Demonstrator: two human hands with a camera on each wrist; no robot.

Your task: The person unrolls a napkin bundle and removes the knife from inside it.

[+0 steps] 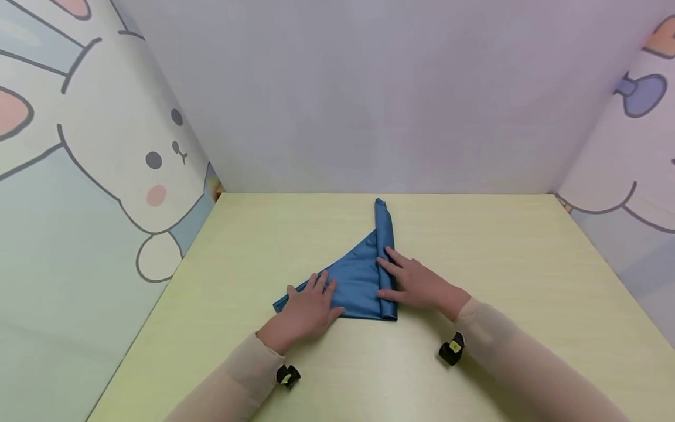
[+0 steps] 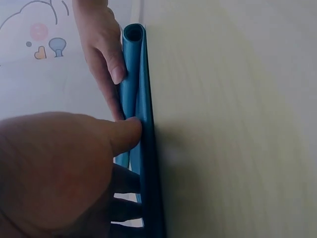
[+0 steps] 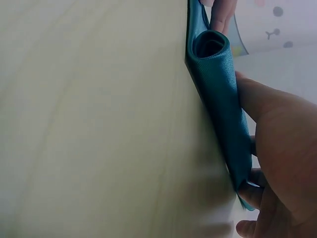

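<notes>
A blue, slightly shiny cloth (image 1: 358, 281) lies on the table, its right side rolled into a tube (image 1: 385, 234) and its left part flat, tapering to a point. My left hand (image 1: 306, 308) rests on the flat part with spread, straight fingers. Against the roll's right side lies my right hand (image 1: 422, 284), fingertips and thumb touching its top. In the right wrist view the roll's near end (image 3: 210, 44) shows a hollow spiral, and the right hand (image 3: 287, 153) lies along the tube. The left thumb (image 2: 126, 136) touches the cloth's near edge in the left wrist view.
The pale yellow wooden table (image 1: 501, 252) extends on all sides of the cloth. A plain light wall (image 1: 369, 99) stands behind it. Side panels with cartoon rabbits (image 1: 121, 146) flank the table. Small black devices (image 1: 452, 349) sit at both wrists.
</notes>
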